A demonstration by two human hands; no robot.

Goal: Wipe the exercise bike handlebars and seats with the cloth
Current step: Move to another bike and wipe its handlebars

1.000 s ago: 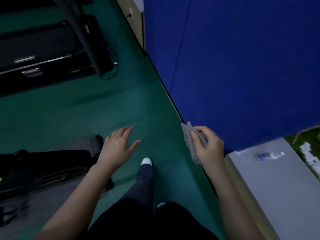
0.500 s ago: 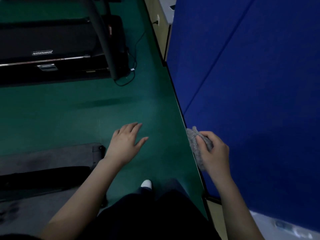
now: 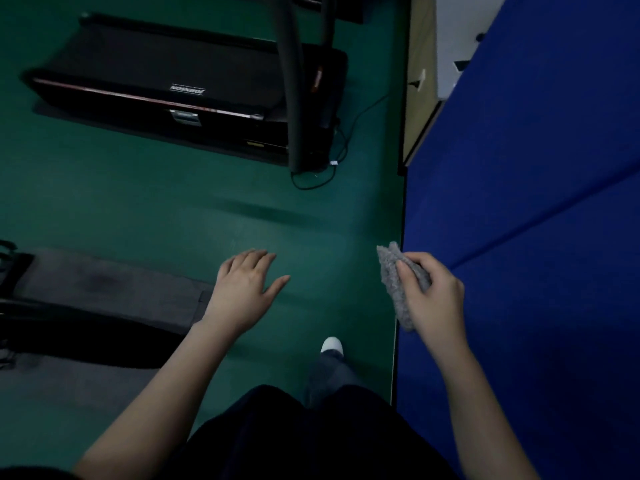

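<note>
My right hand (image 3: 434,296) grips a bunched grey cloth (image 3: 394,275), held in the air beside the blue wall. Out over the green floor, my left hand (image 3: 244,289) has its fingers straight and spread, and it holds nothing. No exercise bike handlebar or seat is plainly in view; only a dark machine base (image 3: 79,327) on a grey mat (image 3: 104,282) shows at the lower left, below my left forearm.
A black treadmill (image 3: 166,77) with grey uprights stands at the back, and its cable (image 3: 322,174) lies looped on the green floor (image 3: 173,209). A blue padded wall (image 3: 536,220) runs along the right. My foot in a white shoe (image 3: 331,344) is stepping forward.
The view has swung left and forward along the blue wall: the treadmill has come closer to centre and the grey ledge with a bottle has left the frame. Both hands keep their poses.
</note>
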